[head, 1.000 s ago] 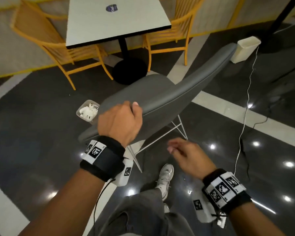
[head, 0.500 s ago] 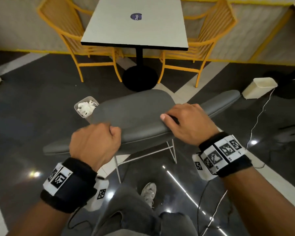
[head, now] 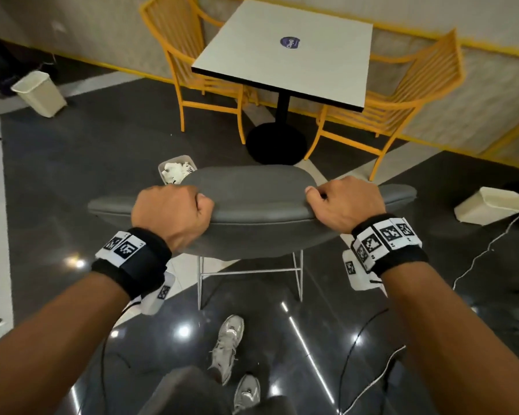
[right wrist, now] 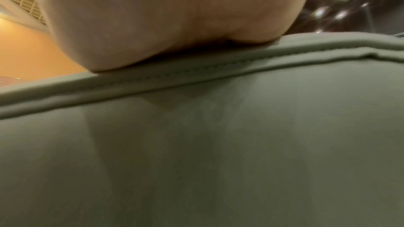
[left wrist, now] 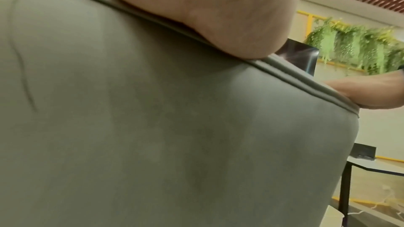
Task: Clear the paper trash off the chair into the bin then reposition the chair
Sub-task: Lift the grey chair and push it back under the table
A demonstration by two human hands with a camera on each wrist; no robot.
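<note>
Across a glossy dark floor [head: 57, 181] crossed by pale stripes, at ten o'clock a cream bin [head: 39, 92] stands upright near the wall. Toward twelve o'clock a white square desk [head: 285, 52] on a black pedestal sits between two yellow chairs [head: 198, 73]. Just beyond the grey chair [head: 252, 199], at eleven o'clock, a small bin [head: 177, 169] holds crumpled white paper trash [head: 174, 173]. At three o'clock another cream bin [head: 489, 208] lies tipped on its side beside a white cable [head: 477, 262].

At centre, the left hand [head: 171, 214] curls over the top edge of the grey chair's backrest, thumb on the near face, gripping it. The right hand [head: 345, 205] grips the same edge further right, fingers wrapped over it. Both wrist views show palms pressed onto the backrest's piped seam. The chair's white wire legs stand on the floor, with the person's pale sneakers [head: 228, 342] at six o'clock.
</note>
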